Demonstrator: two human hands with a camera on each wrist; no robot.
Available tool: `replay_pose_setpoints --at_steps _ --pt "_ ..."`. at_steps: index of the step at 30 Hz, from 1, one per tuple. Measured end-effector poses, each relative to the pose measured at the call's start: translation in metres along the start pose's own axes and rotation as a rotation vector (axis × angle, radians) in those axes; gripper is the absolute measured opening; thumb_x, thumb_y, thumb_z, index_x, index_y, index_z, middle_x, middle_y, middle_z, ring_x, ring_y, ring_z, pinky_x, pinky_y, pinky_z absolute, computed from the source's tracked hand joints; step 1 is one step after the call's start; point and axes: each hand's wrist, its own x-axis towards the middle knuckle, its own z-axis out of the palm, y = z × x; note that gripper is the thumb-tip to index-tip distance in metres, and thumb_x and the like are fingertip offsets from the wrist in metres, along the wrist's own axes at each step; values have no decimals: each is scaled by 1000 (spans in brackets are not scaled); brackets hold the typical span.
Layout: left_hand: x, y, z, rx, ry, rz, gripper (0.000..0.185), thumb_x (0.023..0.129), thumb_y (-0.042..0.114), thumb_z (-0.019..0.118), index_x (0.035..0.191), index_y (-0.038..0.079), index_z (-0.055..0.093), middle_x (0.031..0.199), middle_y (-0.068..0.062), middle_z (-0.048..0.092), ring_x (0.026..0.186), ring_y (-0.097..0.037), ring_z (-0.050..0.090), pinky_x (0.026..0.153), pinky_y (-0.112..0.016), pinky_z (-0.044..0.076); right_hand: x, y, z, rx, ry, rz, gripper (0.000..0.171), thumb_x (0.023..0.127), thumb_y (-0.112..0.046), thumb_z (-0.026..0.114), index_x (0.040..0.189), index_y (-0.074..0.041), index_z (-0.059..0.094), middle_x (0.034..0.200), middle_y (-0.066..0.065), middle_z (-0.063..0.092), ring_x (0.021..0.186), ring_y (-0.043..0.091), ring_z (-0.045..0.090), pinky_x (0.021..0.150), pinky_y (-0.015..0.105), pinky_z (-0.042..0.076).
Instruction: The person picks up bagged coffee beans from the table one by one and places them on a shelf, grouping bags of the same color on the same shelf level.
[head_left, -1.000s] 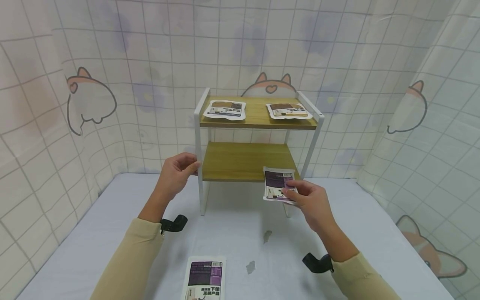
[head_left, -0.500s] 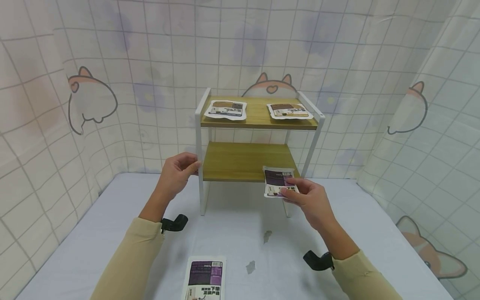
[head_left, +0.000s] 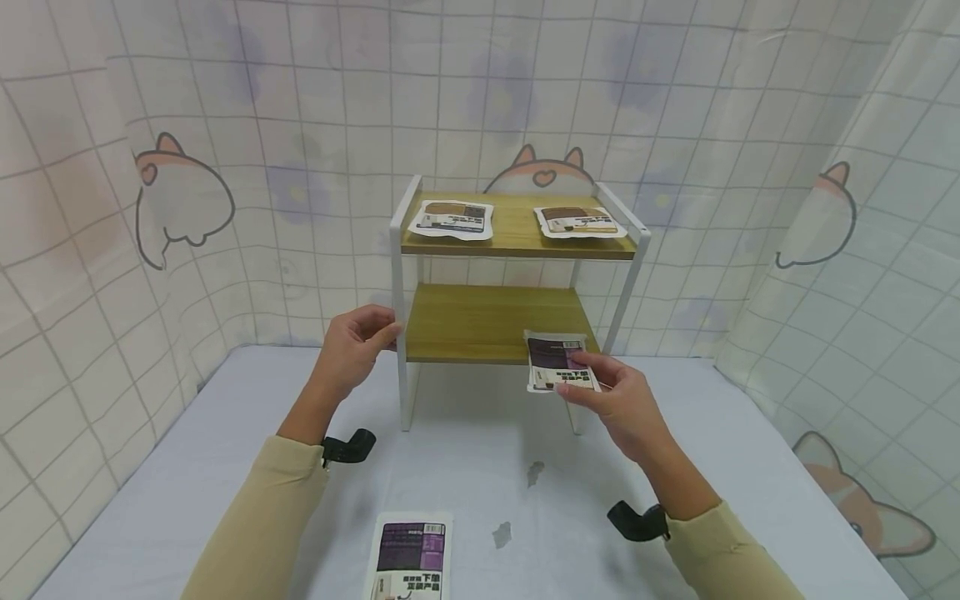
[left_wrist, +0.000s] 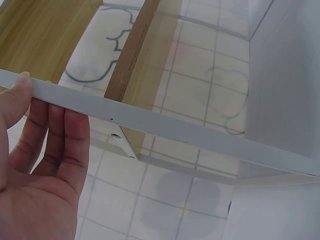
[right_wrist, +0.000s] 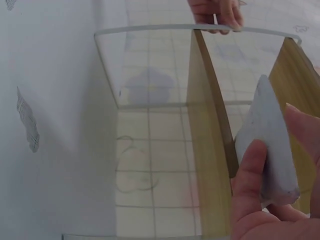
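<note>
A two-tier rack with wooden boards (head_left: pixel 487 312) and a white frame stands on the table. My left hand (head_left: pixel 358 337) grips its front left post (left_wrist: pixel 165 125), thumb on one side and fingers on the other. In my right hand (head_left: pixel 618 404) is a flat purple-and-white packet (head_left: pixel 553 352), pinched by its right side. The packet overlaps the front right edge of the lower board in the head view. From the right wrist, its pale back (right_wrist: pixel 270 145) shows between thumb and fingers, beside the board's edge.
Two brown-and-white packets, a left one (head_left: pixel 452 220) and a right one (head_left: pixel 579 222), lie on the top board. Another purple-and-white packet (head_left: pixel 408 558) lies on the white table (head_left: pixel 300 517) at the front. Grid-patterned curtains (head_left: pixel 315 108) surround the table.
My right hand has lifted the packet's near edge slightly and shifted it a little toward the rack. The left hand and the rack look unchanged.
</note>
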Motion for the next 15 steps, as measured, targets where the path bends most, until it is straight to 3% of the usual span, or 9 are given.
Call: replay_pose_setpoints --at_steps 8,15 --pt "0 2 0 5 3 -5 24 100 20 68 114 0 70 109 -20 73 86 -15 72 81 -21 60 -2 -1 -2 19 -39 -18 70 89 -9 80 151 -4 47 158 17 40 138 37 43 92 14 54" --pt "-1 1 0 3 3 -7 21 99 20 69 112 3 70 109 -18 73 87 -14 71 81 -21 60 -2 0 -1 46 -25 -32 66 87 -7 81 146 -4 52 158 14 42 139 33 42 93 15 54"
